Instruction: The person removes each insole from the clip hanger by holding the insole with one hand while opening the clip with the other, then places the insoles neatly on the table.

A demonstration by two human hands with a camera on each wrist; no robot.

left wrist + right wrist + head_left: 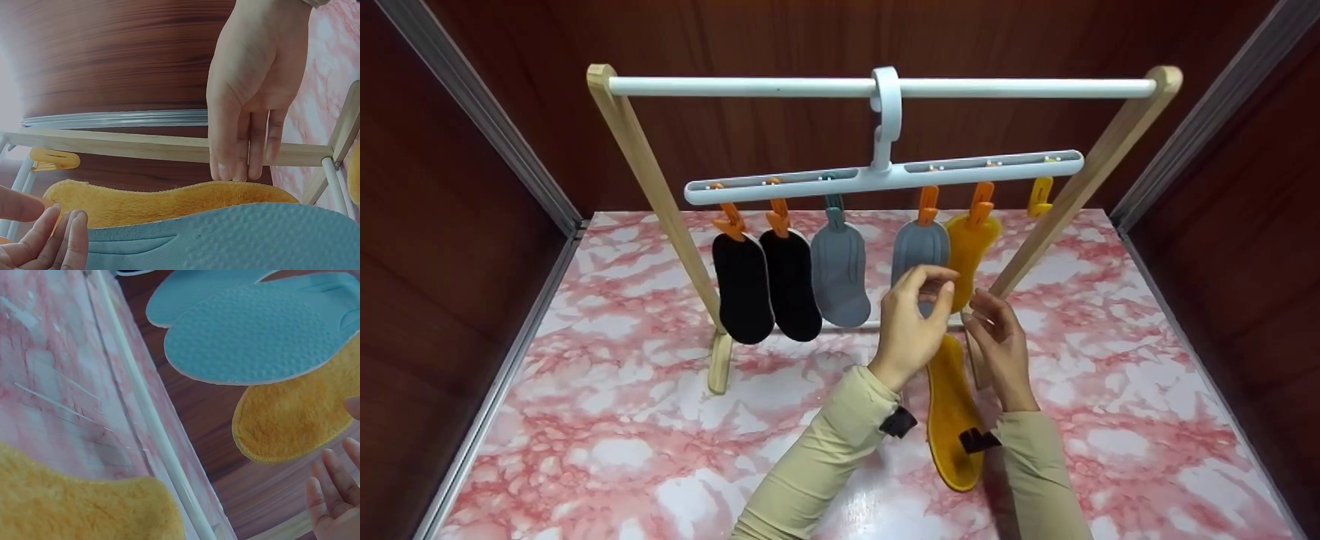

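My left hand (913,322) is raised in front of a hanging grey insole (919,244), its fingers bent loosely with nothing in them. Beside that insole a fuzzy yellow insole (973,251) hangs from an orange clip (981,202). In the left wrist view, my right hand (253,84) has its fingertips close to the yellow insole's edge (169,202); contact cannot be told. The right wrist view has my right fingers (332,486) spread near its lower end. A second yellow insole (952,412) lies on the table below my hands.
A white hanger (877,178) hooks over the rail (750,87) of a wooden-legged rack. Two black insoles (742,292) and another grey insole (840,277) hang on its left part. A yellow clip (1041,196) hangs bare at the right end, near the rack's leg (1080,184).
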